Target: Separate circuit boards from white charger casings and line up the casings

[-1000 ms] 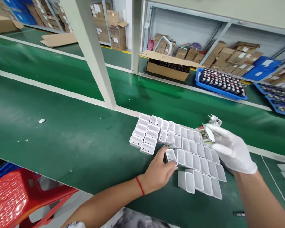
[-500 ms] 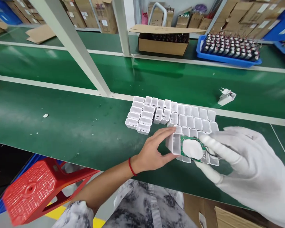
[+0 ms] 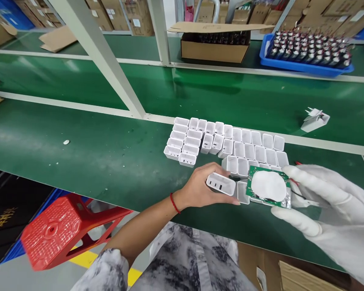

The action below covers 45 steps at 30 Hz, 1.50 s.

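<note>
My bare left hand (image 3: 200, 188), a red string at its wrist, grips one white plastic charger shell (image 3: 221, 184) lifted at the near edge of a block of several white shells (image 3: 230, 143) on the green belt. My gloved right hand (image 3: 324, 206) pinches a green circuit board (image 3: 268, 188) with a white pad on its face. The board hangs just right of the held shell, above the block's near right corner.
A single white plug piece (image 3: 314, 120) lies on the belt at the far right. Behind a slanted white frame post (image 3: 109, 64) stand an open cardboard box (image 3: 214, 44) and a blue tray of parts (image 3: 309, 52). A red plastic stool (image 3: 63, 228) sits below left.
My left hand picked one shell out of the block and turned it on its side. My right hand brought the circuit board down from the far side to beside that shell.
</note>
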Each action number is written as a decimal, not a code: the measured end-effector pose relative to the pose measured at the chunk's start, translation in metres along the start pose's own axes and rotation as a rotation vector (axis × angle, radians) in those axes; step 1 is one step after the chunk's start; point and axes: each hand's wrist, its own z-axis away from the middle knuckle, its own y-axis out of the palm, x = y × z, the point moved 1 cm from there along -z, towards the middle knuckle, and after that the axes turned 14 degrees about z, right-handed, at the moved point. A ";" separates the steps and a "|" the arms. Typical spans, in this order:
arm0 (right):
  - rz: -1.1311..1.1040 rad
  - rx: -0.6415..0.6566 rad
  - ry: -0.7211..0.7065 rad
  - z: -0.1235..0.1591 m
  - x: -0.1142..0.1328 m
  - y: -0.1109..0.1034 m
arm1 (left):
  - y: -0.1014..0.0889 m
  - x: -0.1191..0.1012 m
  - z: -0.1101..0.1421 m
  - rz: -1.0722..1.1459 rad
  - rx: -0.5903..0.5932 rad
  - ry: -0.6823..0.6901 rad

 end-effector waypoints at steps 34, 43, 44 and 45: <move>0.461 -0.046 -0.451 -0.029 0.047 0.012 | 0.001 0.009 0.001 -0.223 0.106 0.297; 0.556 0.035 -0.439 -0.034 0.057 0.013 | 0.000 0.013 -0.001 -0.309 0.104 0.379; 0.576 0.028 -0.447 -0.034 0.058 0.013 | 0.000 0.013 -0.001 -0.316 0.103 0.386; 0.598 0.023 -0.454 -0.034 0.060 0.014 | 0.000 0.014 0.000 -0.324 0.106 0.395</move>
